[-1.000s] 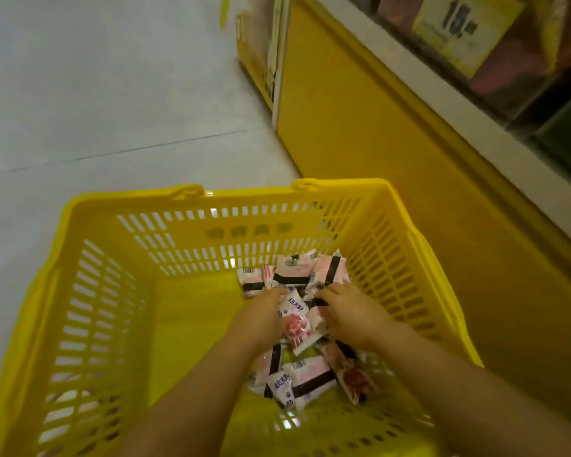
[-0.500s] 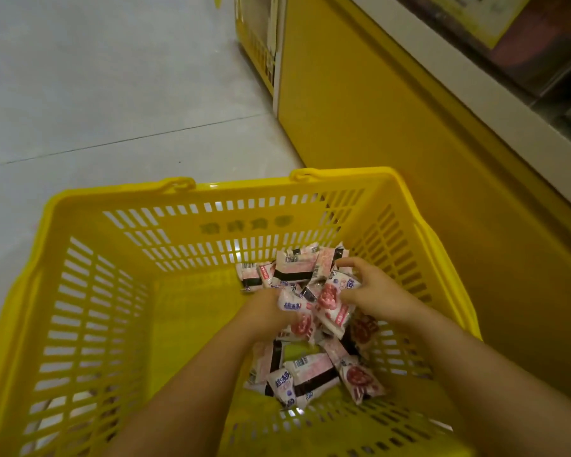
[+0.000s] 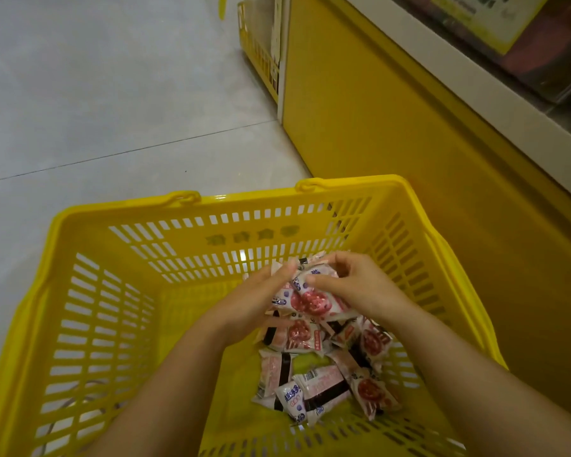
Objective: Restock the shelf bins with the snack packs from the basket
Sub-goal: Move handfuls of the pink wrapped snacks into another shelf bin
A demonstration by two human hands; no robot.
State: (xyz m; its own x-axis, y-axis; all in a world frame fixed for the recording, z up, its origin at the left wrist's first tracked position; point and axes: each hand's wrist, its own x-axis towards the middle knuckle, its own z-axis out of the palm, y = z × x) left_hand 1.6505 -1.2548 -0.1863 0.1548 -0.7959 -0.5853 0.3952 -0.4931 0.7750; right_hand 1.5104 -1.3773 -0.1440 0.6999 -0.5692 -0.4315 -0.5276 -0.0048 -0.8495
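A: Big to small: yellow shelf base (image 3: 409, 159) at right, bins barely in frame. Close beside it, basket (image 3: 231, 201) w/ loose snack packs (image 3: 314, 387) at bottom, right half.
B: Hands?
A: Both inside basket: left hand (image 3: 254, 308) & right hand (image 3: 360, 288) cupped round a bunch of packs (image 3: 314, 301), just above the pile; fingers (image 3: 350, 260) curled on wrappers.
B: Tip?
A: Squeeze inward evenly, support from beneath, lift straight up; slick film, prob. spills otherwise.
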